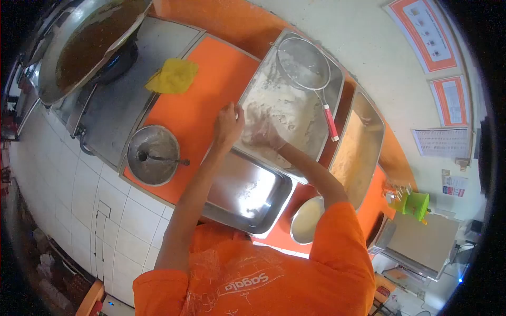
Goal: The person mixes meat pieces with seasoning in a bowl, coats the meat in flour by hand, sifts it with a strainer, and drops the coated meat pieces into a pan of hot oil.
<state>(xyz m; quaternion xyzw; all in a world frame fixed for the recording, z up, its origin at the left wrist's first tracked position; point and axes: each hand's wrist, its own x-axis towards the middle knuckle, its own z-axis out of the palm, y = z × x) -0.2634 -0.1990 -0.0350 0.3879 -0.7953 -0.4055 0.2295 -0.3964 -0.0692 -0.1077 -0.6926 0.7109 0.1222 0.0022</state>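
A deep metal tray (319, 149) holds white flour (287, 100). At its near left rim is my left hand (230, 124), its fingers curled closed against the edge. My right hand (267, 132) is down inside the tray, coated in flour; its fingers blend into the white and their pose is unclear. A round wire sieve (303, 63) with a red handle (330, 122) rests across the tray's far right corner. Just below my hands, a shiny metal tray (245, 184) sits against the flour tray.
To the left stand a metal bowl (153, 155) with a utensil in it, a yellow cloth (173, 76) and a large wok of brown oil (89, 47). A tray of orange-yellow crumbs (358, 147) and a bowl of pale contents (307, 221) are on the right.
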